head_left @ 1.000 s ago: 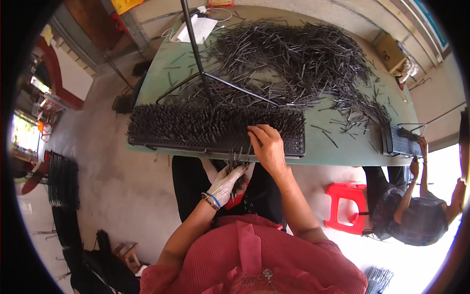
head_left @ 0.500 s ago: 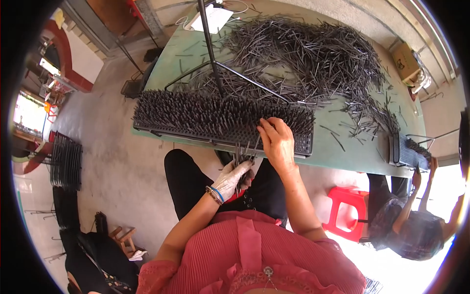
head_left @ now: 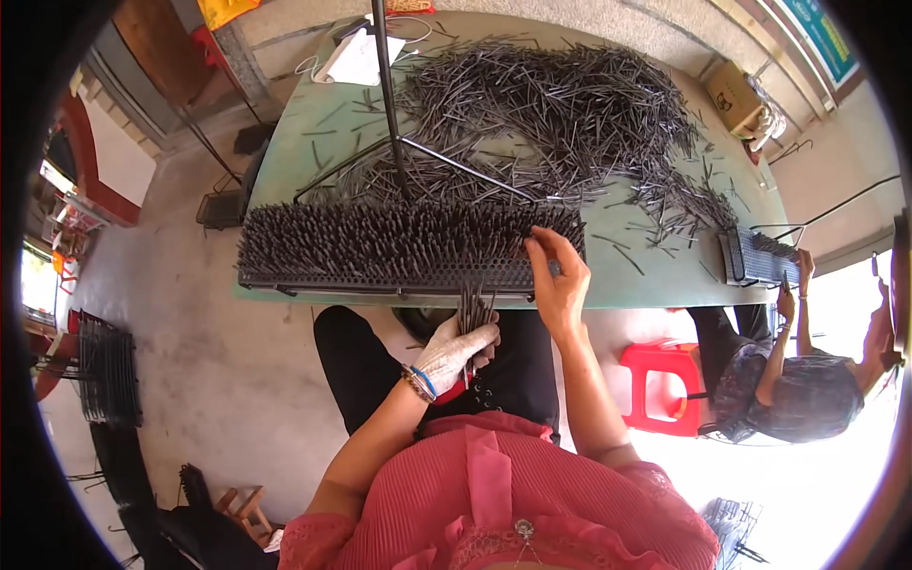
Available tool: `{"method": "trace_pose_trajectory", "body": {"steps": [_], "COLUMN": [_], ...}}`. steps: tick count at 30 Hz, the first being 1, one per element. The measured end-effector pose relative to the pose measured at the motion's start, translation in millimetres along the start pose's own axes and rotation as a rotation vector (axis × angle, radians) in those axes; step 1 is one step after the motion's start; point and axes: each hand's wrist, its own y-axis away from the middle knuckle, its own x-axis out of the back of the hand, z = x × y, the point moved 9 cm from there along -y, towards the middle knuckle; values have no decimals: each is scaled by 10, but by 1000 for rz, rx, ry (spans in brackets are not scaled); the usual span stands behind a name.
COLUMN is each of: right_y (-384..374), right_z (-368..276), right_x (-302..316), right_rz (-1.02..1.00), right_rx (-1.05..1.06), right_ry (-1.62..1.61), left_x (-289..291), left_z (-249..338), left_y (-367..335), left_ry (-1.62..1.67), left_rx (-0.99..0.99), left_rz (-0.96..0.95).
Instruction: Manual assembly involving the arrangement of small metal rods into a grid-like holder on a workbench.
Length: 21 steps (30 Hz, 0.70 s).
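A long black perforated rack (head_left: 418, 275) lies along the table's near edge, its rear rows packed with upright dark strips (head_left: 380, 233) and its front rows of holes bare. My left hand (head_left: 456, 350), in a pale glove, is closed round a bundle of thin dark strips (head_left: 473, 310) just below the rack's front edge. At the rack's right end, my right hand (head_left: 560, 285) is bare, with thumb and forefinger pinched at the edge of the standing strips. Whatever lies between those fingertips is too small to make out.
Behind the rack, a large heap of loose dark strips (head_left: 570, 104) spreads over the green table (head_left: 617, 285). A black metal frame (head_left: 391, 114) rises behind the rack. At right, another person (head_left: 788, 389) works at a similar rack (head_left: 750, 258) beside a red stool (head_left: 655, 380).
My right hand has shifted right along the rack, relative to it. My left hand still grips the bundle, now more upright. The whole view has moved slightly.
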Motion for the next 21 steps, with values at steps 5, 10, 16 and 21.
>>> {"method": "trace_pose_trajectory", "body": {"steps": [5,10,16,21], "right_y": [-43,80,150,385], "right_z": [116,-124,-229,160], "right_x": [-206,-361,-359,-442], "right_rz": [-19,-91,-110,-409], "right_rx": [170,520,517,-27], "right_ry": [94,305,359,115], "left_x": [92,21,37,37], "left_z": [-117,-29,-44,60], "left_y": [-105,1,15,65], "left_ry": [247,307,327,273], "left_rx": [-28,-5,12,-62], "left_rz": [17,-8,-1,-30]}}
